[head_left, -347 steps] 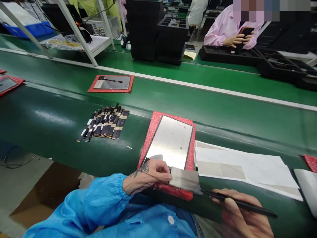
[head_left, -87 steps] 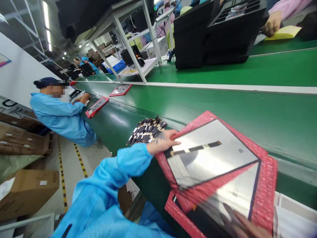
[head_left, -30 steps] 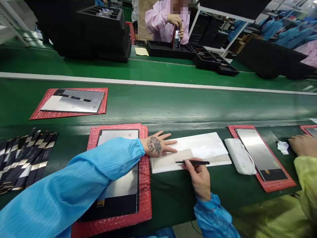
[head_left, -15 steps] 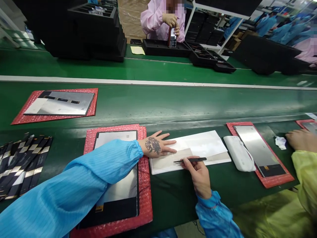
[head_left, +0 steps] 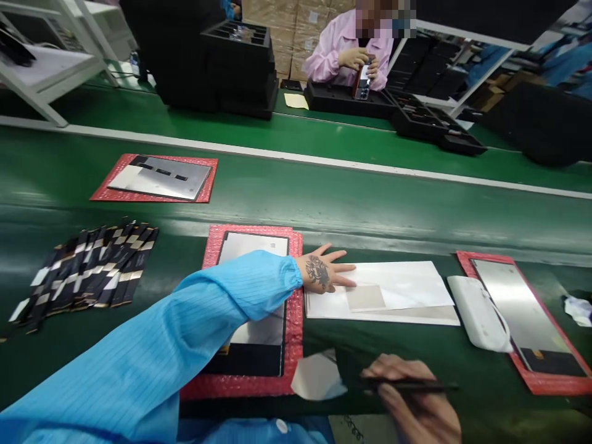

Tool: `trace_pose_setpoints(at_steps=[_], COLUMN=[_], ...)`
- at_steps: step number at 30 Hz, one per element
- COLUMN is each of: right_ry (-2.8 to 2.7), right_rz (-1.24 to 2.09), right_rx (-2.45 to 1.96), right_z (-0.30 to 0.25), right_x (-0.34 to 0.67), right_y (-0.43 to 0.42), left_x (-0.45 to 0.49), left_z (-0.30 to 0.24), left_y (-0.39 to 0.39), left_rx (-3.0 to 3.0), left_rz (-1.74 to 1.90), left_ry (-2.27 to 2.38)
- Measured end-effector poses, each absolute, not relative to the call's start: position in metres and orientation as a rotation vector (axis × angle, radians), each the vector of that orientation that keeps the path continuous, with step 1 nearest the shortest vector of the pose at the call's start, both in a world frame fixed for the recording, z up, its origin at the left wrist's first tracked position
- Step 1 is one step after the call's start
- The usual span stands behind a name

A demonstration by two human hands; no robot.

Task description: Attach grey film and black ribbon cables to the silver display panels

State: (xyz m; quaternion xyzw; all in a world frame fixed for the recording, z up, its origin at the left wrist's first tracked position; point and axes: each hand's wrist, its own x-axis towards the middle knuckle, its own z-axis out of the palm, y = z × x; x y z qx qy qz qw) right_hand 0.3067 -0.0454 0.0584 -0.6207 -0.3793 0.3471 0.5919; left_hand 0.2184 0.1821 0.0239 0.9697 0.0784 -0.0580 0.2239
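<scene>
My left hand (head_left: pixel 324 271) lies flat with fingers spread on the left end of a stack of white sheets (head_left: pixel 407 290). My right hand (head_left: pixel 411 398) is low at the near edge, closed on black tweezers (head_left: pixel 416 386) that point left. A pale film piece (head_left: pixel 319 376) hangs at the tweezers' tip end, beside the panel. Under my left forearm lies a silvery display panel (head_left: pixel 252 246) on a red bubble-wrap mat (head_left: pixel 293 345).
A fan of black flex strips (head_left: pixel 87 271) lies at the left. Another panel on a red mat (head_left: pixel 161 177) sits farther back on the green belt (head_left: pixel 370 209). At the right are a white pouch (head_left: pixel 478 311) and a third panel (head_left: pixel 522 314). A person in pink (head_left: pixel 346 52) works opposite.
My right hand has pulled back from the white sheets toward the near edge, and a film piece now shows by the tweezers. My left hand stays flat on the sheets.
</scene>
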Motion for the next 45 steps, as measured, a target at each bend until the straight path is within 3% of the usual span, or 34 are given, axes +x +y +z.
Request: trace_pose_setpoints(at_steps=[4,7,13,19,27,34,45], right_ry=[-0.732,-0.640,-0.599,-0.686,-0.676,-0.446,-0.332], right_rz=[0.804,0.801,0.858,0.894,0.907,0.996,1.030], right_rx=[-1.526,-1.507,-1.435,-1.368,-1.363,-1.454,-1.502], right_z=[0.060,0.062,0.069,0.066,0.059,0.011,-0.016], right_x=[0.308,0.295,0.263,0.244,0.237,0.232,0.215], right_y=[-0.035,-0.027,-0.010,-0.010,-0.024,-0.039,-0.062], left_x=[0.192,0.139,0.035,0.025,0.023,0.016,0.014], left_z=[0.061,0.084,0.068,0.052,0.051,0.046,0.040], left_y=[0.162,0.135,0.062,0.040,0.035,0.023,0.016], left_rx=[2.564,2.083,0.992,0.600,0.678,1.159,1.649], left_rz=[0.262,0.436,0.249,0.402,0.476,0.601,0.420], left_ry=[0.393,0.739,1.017,0.977,1.045,1.289,1.524])
